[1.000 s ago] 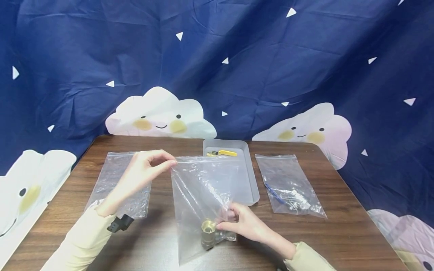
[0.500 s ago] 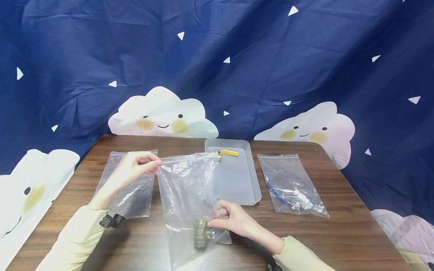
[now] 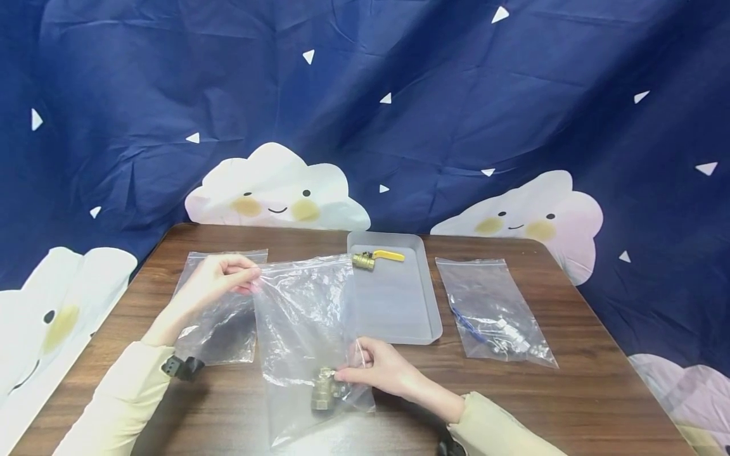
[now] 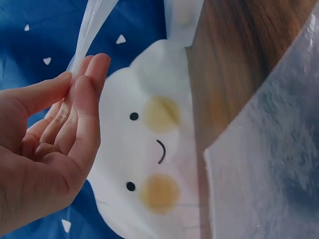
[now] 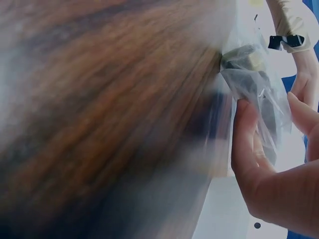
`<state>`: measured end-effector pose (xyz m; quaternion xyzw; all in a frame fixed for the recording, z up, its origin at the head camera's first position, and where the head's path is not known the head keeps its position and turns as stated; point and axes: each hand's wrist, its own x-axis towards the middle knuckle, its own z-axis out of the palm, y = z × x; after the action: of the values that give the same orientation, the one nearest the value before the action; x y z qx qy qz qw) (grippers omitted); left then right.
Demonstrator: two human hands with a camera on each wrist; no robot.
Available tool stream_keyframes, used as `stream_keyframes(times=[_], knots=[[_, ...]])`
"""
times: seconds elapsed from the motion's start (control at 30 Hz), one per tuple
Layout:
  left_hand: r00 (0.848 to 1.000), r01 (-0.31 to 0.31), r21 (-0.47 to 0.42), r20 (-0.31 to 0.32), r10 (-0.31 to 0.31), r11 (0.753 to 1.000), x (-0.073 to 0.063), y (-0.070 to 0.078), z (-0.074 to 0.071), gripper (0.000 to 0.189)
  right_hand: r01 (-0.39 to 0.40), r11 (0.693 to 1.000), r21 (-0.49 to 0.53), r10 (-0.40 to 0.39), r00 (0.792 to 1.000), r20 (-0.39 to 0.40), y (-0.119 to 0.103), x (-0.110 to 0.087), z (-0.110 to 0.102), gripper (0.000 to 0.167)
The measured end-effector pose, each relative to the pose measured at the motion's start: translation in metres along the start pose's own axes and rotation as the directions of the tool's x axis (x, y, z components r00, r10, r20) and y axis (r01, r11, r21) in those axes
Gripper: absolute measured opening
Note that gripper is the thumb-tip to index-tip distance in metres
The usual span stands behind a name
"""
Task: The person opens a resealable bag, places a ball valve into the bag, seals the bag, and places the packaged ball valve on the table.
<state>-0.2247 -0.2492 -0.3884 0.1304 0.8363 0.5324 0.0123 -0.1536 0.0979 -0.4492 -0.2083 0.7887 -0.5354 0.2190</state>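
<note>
My left hand (image 3: 219, 278) pinches the top left corner of a clear zip-lock bag (image 3: 302, 316) between thumb and fingers. The left wrist view shows the same left hand (image 4: 55, 129) with a strip of the bag film (image 4: 92, 30) rising from the fingertips. Low inside the bag stands a brass valve (image 3: 323, 389). My right hand (image 3: 388, 368) grips the bag's lower right side beside the valve. From the right wrist, thumb and fingers of the right hand (image 5: 269, 174) lie around the bag, with a dark part of its contents between them.
A translucent tray (image 3: 429, 297) behind the bag holds a ball valve (image 3: 365, 261) with a yellow lever. To the right lies a zip-lock bag (image 3: 490, 291) with a blue cable and small parts. Another clear bag (image 3: 228, 342) lies left, under my left forearm.
Both hands and the held bag with the brass valve have moved left. The ball valve in the tray is now less covered by the bag.
</note>
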Motion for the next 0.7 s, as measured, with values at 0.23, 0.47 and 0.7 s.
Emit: stream_keyframes(times=[0.23, 0.47, 0.7], knots=[[0.998, 0.063, -0.060, 0.002, -0.063, 0.996, 0.008, -0.015, -0.010, 0.039, -0.034, 0.996, 0.085, 0.031, 0.998, 0.047, -0.001, 0.003, 0.003, 0.036], [0.995, 0.105, -0.067, 0.008, -0.104, 0.992, 0.014, -0.022, -0.011, 0.041, -0.081, 0.990, 0.115, 0.073, 0.995, 0.075, -0.002, 0.003, 0.004, 0.033], [0.986, 0.166, -0.098, 0.036, -0.163, 0.981, 0.024, -0.030, -0.010, 0.037, -0.094, 0.994, 0.063, 0.087, 0.991, 0.098, -0.004, 0.000, 0.003, 0.037]])
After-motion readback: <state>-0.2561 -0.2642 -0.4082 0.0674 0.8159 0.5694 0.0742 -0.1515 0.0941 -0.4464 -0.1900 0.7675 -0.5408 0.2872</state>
